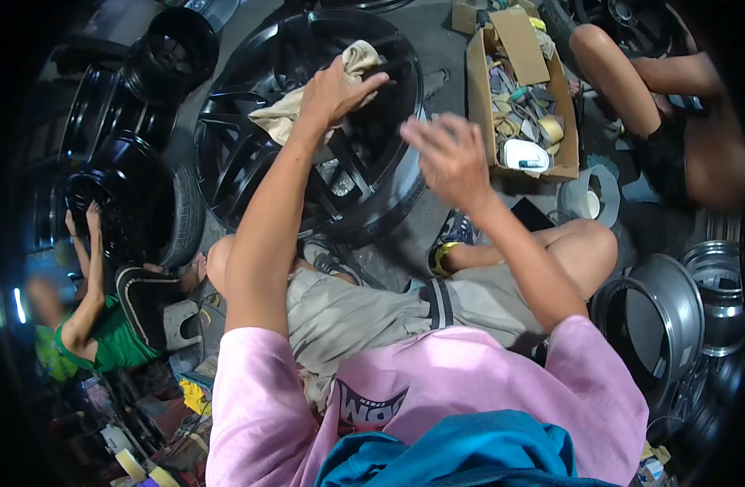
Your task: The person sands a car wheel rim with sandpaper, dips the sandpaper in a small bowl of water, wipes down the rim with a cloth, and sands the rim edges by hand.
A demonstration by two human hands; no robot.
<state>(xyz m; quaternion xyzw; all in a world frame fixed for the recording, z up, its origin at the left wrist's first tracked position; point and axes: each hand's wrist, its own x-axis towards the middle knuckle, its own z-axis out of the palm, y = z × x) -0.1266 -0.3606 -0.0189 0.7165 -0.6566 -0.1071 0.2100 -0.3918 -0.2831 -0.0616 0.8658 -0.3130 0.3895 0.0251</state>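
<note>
Atop a black spoked wheel (263, 174), flat, likely for steadiness, the left hand (330, 96) covers beige cloth (281, 116), grip unclear; right hand (453, 160) empty, unclenched.

On the pink short-sleeved fabric T-shirt (486, 373), just beyond the bunched blue cloth (462, 446), a dark printed patch (371, 406) shows large pale letters, apparently including DM, while creases leave the smaller lettering unreadable.
</note>
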